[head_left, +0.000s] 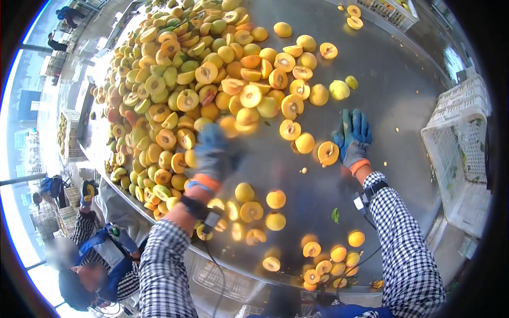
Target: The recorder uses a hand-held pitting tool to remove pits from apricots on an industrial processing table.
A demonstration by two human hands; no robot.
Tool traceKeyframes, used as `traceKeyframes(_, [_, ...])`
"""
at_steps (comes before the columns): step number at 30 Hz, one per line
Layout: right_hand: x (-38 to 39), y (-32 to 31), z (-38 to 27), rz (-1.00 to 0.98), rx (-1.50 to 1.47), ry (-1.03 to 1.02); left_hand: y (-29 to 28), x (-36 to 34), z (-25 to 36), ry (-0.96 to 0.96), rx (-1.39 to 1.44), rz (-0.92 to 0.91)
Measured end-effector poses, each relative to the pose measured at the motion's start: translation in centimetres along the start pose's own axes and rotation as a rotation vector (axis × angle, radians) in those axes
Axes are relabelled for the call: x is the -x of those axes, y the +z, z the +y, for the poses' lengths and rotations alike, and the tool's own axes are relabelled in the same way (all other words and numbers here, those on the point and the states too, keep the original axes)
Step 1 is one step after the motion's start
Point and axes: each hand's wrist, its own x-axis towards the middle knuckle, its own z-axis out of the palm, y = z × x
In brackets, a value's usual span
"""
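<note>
A big heap of halved yellow peaches (175,79) covers the left and far part of a metal table (392,106). My left hand (214,153), in a blue and grey glove, is at the heap's near right edge. Motion smears its fingers, so I cannot make out their shape or any hold. My right hand (354,139), gloved alike, reaches over the metal with fingers stretched out and nothing in them. Beside its thumb lies a peach half (328,153), cut face up. A loose group of peach halves (251,211) sits nearer me, below my left hand.
Another cluster of peach halves (331,262) rests by the near edge, with a green leaf (335,215) above it. White plastic crates (458,153) stand off the right side. A co-worker (101,259) is at the lower left. Cables (217,270) hang from my wrist devices.
</note>
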Motion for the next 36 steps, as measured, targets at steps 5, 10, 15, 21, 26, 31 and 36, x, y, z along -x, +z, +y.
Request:
traceKeyframes(5, [0.8,0.0,0.6,-0.025,0.010,-0.015,1.0,-8.9,6.1,-0.086,-0.181,-0.316])
traceKeyframes(10, [1.4,0.7,0.1,-0.036,-0.016,-0.025,-0.9,-17.0,0.1,-0.059,0.184,0.130])
traceKeyframes(15, [1.6,0.3,0.4,-0.047,-0.025,-0.014,-6.4,-18.4,-10.1,-0.070,-0.025,0.358])
traceKeyframes(21, [1.4,-0.1,0.1,-0.059,-0.072,-0.029,-5.9,-18.3,-31.7,-0.197,0.030,-0.088])
traceKeyframes(26, [1.3,-0.4,0.9,-0.075,-0.041,-0.043,-6.2,-20.9,-28.1,-0.143,0.335,0.059])
traceKeyframes(31, [0.9,-1.7,0.5,-0.065,0.022,-0.041,-6.4,-17.4,-24.1,0.193,-0.125,0.045])
traceKeyframes(36, [1.9,-0.6,0.5,-0.109,0.061,-0.033,-2.6,-9.8,-10.4,0.395,-0.114,0.112])
